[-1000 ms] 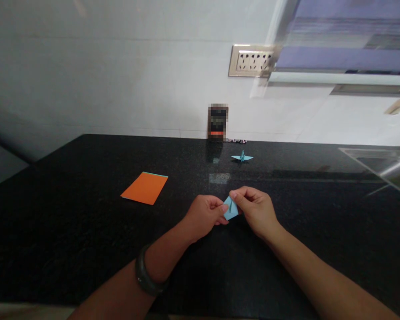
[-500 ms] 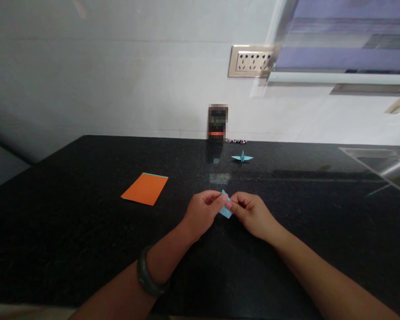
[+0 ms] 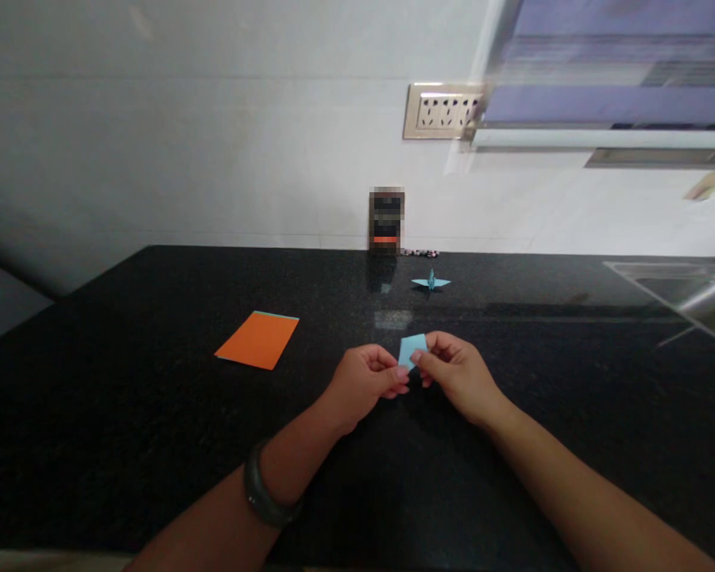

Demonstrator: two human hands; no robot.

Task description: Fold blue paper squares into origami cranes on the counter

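Note:
A small folded piece of light blue paper (image 3: 413, 346) is held up just above the dark counter. My right hand (image 3: 457, 370) pinches it between thumb and fingers from the right. My left hand (image 3: 370, 380) is closed at its lower left corner, thumb and fingertips against the paper. Part of the paper is hidden behind my right thumb. Beyond the hands, a blue paper crane (image 3: 431, 281) stands on the counter with its wings spread. Orange square paper (image 3: 258, 342) lies flat to the left, a blue-green edge showing under it.
The black speckled counter (image 3: 125, 413) runs back to a white wall. A blurred-out phone-like dark object (image 3: 387, 222) leans there, a beaded strand (image 3: 422, 253) beside it. A metal sink (image 3: 691, 290) is at the right. A socket panel (image 3: 441, 112) is on the wall.
The blue paper has been turned and raised slightly, so a broader flat face shows. My right hand has moved up a little with it; my left hand now grips its lower corner.

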